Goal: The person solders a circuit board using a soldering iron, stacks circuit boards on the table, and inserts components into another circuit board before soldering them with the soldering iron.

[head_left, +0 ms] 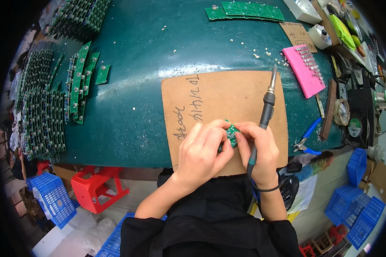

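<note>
Fingers (218, 136) of both hands bunched close, pinching one small green circuit board (232, 131) between them. Left hand (201, 150) grips its left side, right hand (261, 150) its right side, thumbs and forefingers near each other. Board partly covered by the fingers; its details too small to tell. It's held over the lower part of a brown cardboard sheet (240, 96) with handwriting, at the near edge of a green table (137, 55).

Soldering iron (267, 107) lies across the right hand, metal tip pointing away from the person, cord running down by the wrist; cannot tell which fingers hold it. Black band (266, 189) around right wrist.

Right of cardboard: blue-handled cutters (306, 136), pink block (297, 70) with rows of small metal parts (312, 65). Small pale bits (256, 55) scattered beyond the sheet. Far side: long green board strips (253, 10), overlapping. Left: tall board stacks (40, 107), more loose boards (78, 81) beside them. Below the table, left: red stool (96, 188), blue crate (54, 200).
</note>
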Demonstrator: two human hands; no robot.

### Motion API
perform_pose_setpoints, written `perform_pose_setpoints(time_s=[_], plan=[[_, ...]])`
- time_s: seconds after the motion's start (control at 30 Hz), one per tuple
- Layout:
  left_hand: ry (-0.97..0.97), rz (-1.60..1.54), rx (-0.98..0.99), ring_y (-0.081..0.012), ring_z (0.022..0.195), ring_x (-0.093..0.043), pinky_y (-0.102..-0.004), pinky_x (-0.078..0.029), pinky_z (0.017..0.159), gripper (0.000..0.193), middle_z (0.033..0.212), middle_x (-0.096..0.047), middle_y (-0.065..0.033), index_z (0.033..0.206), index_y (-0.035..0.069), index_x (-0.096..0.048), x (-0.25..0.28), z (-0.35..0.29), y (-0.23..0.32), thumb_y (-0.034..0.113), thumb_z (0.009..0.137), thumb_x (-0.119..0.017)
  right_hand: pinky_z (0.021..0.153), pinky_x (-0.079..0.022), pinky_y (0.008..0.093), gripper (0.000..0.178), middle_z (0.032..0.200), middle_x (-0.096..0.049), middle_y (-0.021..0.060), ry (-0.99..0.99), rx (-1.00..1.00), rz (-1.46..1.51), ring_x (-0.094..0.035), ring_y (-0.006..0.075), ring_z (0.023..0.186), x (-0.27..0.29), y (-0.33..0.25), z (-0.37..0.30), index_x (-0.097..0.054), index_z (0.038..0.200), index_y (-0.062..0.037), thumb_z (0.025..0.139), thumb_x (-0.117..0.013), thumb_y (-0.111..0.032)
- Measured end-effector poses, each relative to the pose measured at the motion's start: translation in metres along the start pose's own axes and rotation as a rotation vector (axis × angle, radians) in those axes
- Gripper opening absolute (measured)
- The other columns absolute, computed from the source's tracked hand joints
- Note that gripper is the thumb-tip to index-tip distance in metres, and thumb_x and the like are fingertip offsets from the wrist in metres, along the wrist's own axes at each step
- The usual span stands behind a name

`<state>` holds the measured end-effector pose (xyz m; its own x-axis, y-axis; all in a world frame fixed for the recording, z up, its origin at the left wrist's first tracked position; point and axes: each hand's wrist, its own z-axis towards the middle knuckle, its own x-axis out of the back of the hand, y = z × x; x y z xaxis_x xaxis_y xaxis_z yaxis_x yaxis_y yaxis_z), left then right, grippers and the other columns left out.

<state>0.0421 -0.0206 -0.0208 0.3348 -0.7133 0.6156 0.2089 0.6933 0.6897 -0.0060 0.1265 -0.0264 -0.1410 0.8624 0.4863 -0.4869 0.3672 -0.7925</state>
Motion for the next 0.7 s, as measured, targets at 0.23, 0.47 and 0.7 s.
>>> perform_pose_setpoints(time_s=[0.23, 0.47, 0.7], plan=[[0.014, -0.031, 0.01, -0.0247, 0.074, -0.057, -0.0335, -0.048, 0.066, 0.02, 0.1, -0.067, -0.0105, 0.086, 0.004, -0.057, -0.008, -0.001, 0.003, -0.002, 0.072, -0.071, 0.069, -0.049, 0.0375, 0.028, 0.096, -0.068, 0.0132, 0.03, 0.158, -0.117, -0.062, 0.03, 0.08, 0.005, 0.004, -0.007, -0.062, 0.098, -0.0022, 0.074, -0.072, 0.007], [0.001, 0.028, -0.044, -0.0262, 0.081, -0.059, -0.0347, -0.047, 0.071, 0.027, 0.104, -0.065, -0.0095, 0.097, 0.005, -0.065, -0.008, 0.0, 0.005, 0.004, 0.072, -0.075, 0.072, -0.047, 0.0371, 0.03, 0.102, -0.068, 0.0121, -0.005, 0.18, -0.169, -0.062, 0.0297, 0.083, 0.012, 0.003, -0.012, -0.062, 0.098, -0.0035, 0.072, -0.071, 0.008], [-0.065, 0.06, -0.046, -0.0281, 0.081, -0.056, -0.0357, -0.044, 0.071, 0.031, 0.104, -0.065, -0.0087, 0.101, 0.005, -0.066, -0.009, -0.003, 0.0, 0.007, 0.072, -0.077, 0.072, -0.047, 0.0369, 0.032, 0.103, -0.068, 0.0123, 0.024, 0.167, -0.124, -0.063, 0.0298, 0.084, 0.01, 0.006, -0.014, -0.062, 0.1, -0.0038, 0.072, -0.07, 0.008]])
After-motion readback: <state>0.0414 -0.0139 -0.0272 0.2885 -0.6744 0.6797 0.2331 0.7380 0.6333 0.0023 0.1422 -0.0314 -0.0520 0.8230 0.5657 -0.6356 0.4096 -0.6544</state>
